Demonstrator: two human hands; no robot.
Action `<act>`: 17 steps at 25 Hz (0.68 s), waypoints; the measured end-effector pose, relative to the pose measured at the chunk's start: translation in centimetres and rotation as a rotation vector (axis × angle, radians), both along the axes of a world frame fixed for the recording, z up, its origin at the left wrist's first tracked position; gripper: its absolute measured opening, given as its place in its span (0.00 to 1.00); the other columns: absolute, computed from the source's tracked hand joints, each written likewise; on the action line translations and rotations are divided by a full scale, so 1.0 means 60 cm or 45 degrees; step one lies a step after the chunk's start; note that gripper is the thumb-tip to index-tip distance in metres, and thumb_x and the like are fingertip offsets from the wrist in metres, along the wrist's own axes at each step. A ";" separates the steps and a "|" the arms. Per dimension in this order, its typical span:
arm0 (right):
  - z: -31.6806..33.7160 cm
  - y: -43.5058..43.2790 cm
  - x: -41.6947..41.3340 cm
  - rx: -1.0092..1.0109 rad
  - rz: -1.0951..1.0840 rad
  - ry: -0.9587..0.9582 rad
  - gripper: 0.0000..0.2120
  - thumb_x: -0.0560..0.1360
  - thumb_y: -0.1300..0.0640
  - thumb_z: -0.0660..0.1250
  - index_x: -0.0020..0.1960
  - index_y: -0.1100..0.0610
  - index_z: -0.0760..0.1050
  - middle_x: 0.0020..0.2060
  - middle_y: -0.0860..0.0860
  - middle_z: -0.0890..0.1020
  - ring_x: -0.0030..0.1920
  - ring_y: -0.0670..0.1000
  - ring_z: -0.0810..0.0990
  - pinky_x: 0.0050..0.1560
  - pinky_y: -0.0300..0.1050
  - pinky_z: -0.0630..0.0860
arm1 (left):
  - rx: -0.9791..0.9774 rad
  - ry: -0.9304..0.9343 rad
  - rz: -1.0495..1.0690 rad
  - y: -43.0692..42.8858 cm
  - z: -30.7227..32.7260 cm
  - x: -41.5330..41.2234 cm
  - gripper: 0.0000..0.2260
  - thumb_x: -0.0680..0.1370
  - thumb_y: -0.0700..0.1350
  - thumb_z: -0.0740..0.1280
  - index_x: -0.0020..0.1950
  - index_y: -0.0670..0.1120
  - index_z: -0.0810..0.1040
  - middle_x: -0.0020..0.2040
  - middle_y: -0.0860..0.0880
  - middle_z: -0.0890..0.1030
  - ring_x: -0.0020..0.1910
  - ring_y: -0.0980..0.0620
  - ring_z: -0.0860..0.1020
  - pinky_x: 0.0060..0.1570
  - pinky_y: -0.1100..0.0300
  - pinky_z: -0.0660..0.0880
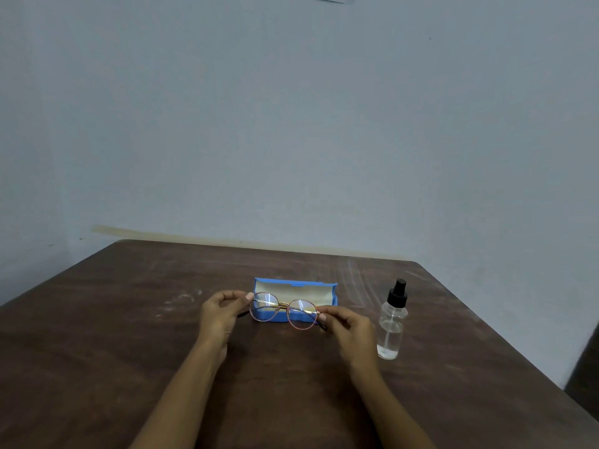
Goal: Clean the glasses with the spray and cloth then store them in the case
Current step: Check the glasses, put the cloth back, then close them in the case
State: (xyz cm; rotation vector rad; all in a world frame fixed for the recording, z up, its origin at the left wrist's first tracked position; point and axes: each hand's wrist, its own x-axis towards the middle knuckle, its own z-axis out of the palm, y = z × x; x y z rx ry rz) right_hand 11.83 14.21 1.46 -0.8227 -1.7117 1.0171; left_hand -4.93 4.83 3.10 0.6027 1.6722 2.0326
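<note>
Head view: glasses [284, 311] held up by both ends, left hand [223, 311] and right hand [348, 324] pinching the frame | case [325, 288] lies open just beyond | spray bottle [392, 325] stands right, untouched | cloth not visible (cleaning stage unclear) | storing undone

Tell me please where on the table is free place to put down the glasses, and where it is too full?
Bare patches: the wide table left of the left hand, and the near strip between the forearms. Crowded: the middle, where both hands hold the glasses before the open blue case, and the narrow gap between the right hand and the spray bottle.
</note>
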 end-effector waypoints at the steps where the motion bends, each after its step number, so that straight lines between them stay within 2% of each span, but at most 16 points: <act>1: 0.005 0.008 -0.006 0.090 -0.070 -0.126 0.12 0.70 0.64 0.70 0.39 0.47 0.83 0.30 0.41 0.83 0.35 0.42 0.81 0.40 0.35 0.76 | 0.006 0.005 0.011 0.007 0.002 -0.002 0.03 0.71 0.37 0.70 0.40 0.42 0.76 0.37 0.48 0.77 0.38 0.53 0.74 0.37 0.65 0.68; 5: 0.025 0.032 -0.026 0.228 -0.199 -0.359 0.08 0.72 0.65 0.66 0.47 0.59 0.82 0.44 0.55 0.84 0.39 0.46 0.76 0.36 0.22 0.68 | -0.033 0.056 0.070 0.033 0.000 -0.009 0.05 0.71 0.38 0.70 0.43 0.40 0.76 0.36 0.47 0.78 0.38 0.51 0.76 0.35 0.65 0.69; 8: 0.024 0.047 -0.032 0.319 -0.271 -0.467 0.09 0.74 0.62 0.64 0.50 0.55 0.81 0.48 0.54 0.81 0.41 0.45 0.72 0.37 0.30 0.66 | -0.125 0.141 0.151 0.051 -0.018 -0.020 0.05 0.69 0.41 0.72 0.41 0.43 0.77 0.38 0.45 0.80 0.41 0.47 0.78 0.38 0.59 0.74; 11: 0.019 0.066 -0.040 0.287 -0.296 -0.496 0.08 0.75 0.60 0.65 0.51 0.54 0.81 0.50 0.53 0.79 0.43 0.44 0.71 0.36 0.30 0.66 | -0.194 0.243 0.265 0.068 -0.025 -0.019 0.06 0.68 0.44 0.73 0.36 0.47 0.77 0.37 0.46 0.81 0.40 0.47 0.79 0.41 0.54 0.76; 14: 0.020 0.078 -0.047 0.256 -0.314 -0.496 0.09 0.74 0.61 0.65 0.53 0.56 0.80 0.54 0.54 0.76 0.48 0.43 0.68 0.42 0.28 0.64 | -0.227 0.316 0.317 0.076 -0.023 -0.013 0.05 0.70 0.46 0.72 0.39 0.46 0.78 0.38 0.48 0.80 0.39 0.51 0.77 0.35 0.58 0.72; 17: 0.020 0.084 -0.050 0.230 -0.316 -0.456 0.09 0.74 0.63 0.65 0.53 0.59 0.80 0.56 0.55 0.76 0.48 0.44 0.69 0.38 0.22 0.66 | -0.277 0.426 0.338 0.078 -0.026 -0.009 0.05 0.70 0.46 0.71 0.41 0.46 0.78 0.38 0.50 0.79 0.39 0.54 0.76 0.31 0.63 0.67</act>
